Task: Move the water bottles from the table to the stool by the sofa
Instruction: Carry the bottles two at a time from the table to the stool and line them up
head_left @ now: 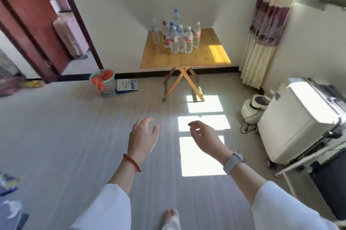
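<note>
The water bottles [177,36] stand upright in a tight cluster on the far half of a small wooden table [187,57], toward its left and centre. Most are clear with white or blue caps, one has a red cap, and a taller bottle with a blue cap rises behind the rest. Several touch or overlap one another; one at the left stands slightly apart. The table top is yellowish planks on crossed folding legs, pushed against a white wall, with a bright patch of sun on its right front corner.

Both hands are well apart from the table, held out over the floor. The left hand [143,136] is empty, fingers loosely spread and curved, a red bead bracelet [132,162] on the wrist. The right hand [205,136] is also empty and loosely open, fingers curled downward, with a grey watch [234,162] on the wrist. Both arms wear white sleeves.

The floor [74,126] is pale grey with faint stripes, and window-shaped squares of sunlight lie on it in front of the table. Left of the table a mesh basket [104,82] sits by the dark baseboard, a printed packet [127,85] just beside it. A reddish-brown door [28,14] stands open at the left. At the right hang cream curtains [262,42], and below them are a white suitcase [299,119] and a small white appliance [252,110].
</note>
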Demonstrator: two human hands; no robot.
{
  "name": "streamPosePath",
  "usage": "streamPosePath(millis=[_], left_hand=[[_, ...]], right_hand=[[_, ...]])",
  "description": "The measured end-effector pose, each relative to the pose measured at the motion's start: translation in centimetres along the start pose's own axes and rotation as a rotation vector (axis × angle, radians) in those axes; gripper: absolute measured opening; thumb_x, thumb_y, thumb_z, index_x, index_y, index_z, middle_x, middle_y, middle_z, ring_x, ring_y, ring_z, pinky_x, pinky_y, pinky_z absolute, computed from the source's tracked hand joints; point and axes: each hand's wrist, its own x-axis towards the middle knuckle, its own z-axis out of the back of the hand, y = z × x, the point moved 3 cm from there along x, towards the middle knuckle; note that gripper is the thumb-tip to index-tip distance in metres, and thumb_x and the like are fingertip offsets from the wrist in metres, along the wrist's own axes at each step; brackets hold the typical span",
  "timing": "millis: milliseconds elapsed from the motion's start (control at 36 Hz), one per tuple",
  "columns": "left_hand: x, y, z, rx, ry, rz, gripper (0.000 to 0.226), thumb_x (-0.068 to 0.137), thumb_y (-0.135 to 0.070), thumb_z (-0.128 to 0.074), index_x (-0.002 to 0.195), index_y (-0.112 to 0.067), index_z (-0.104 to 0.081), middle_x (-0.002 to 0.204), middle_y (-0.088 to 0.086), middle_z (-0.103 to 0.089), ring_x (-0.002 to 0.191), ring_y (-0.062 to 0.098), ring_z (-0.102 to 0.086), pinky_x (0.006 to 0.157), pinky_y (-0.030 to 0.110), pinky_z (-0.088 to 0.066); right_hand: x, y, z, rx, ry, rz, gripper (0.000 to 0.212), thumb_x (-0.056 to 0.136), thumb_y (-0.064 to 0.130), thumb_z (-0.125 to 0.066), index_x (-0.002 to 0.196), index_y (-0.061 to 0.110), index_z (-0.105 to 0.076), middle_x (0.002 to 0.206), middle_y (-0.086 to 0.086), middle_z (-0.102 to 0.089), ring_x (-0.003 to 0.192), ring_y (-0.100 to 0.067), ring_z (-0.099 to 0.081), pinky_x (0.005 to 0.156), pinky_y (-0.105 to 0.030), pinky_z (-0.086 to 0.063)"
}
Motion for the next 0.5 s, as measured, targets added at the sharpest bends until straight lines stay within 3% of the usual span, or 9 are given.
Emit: streamPosePath(millis=[139,361,500], left_hand=[[13.8,1.3,1.9,0.002,-0.043,-0.031,0.031,0.089,-0.023,-0.055,0.117,-0.010,-0.057,0.118,0.008,-0.059,0.113,0.023,-0.052,0.095,0.036,-0.043],[31.8,1.2,-0.2,-0.033,-0.026,-0.083,0.031,0.088,-0.023,-0.055,0.116,-0.010,-0.057,0.117,0.007,-0.060,0.111,0.023,-0.053,0.097,0.037,-0.042],[41.9,1.7,-4.5,-0.072,0.014,-0.092,0.034,0.089,-0.024,-0.055,0.120,-0.010,-0.053,0.121,0.006,-0.058,0.114,0.021,-0.051,0.096,0.032,-0.041]], right_hand=[[13.6,4.1,-0.5,-0.001,0.014,-0.002,0.028,0.093,0.018,-0.045,0.117,0.010,-0.057,0.116,-0.007,-0.064,0.099,-0.022,-0.063,0.079,-0.021,-0.042],[30.5,4.9,0.8,-0.011,-0.076,-0.015,0.026,0.092,0.016,-0.047,0.115,0.009,-0.057,0.112,-0.009,-0.065,0.087,-0.017,-0.060,0.068,-0.014,-0.036],[41.7,2.5,0.7,0.017,-0.103,-0.067,0.028,0.092,0.016,-0.046,0.118,0.009,-0.055,0.115,-0.009,-0.064,0.101,-0.023,-0.062,0.075,-0.017,-0.039]])
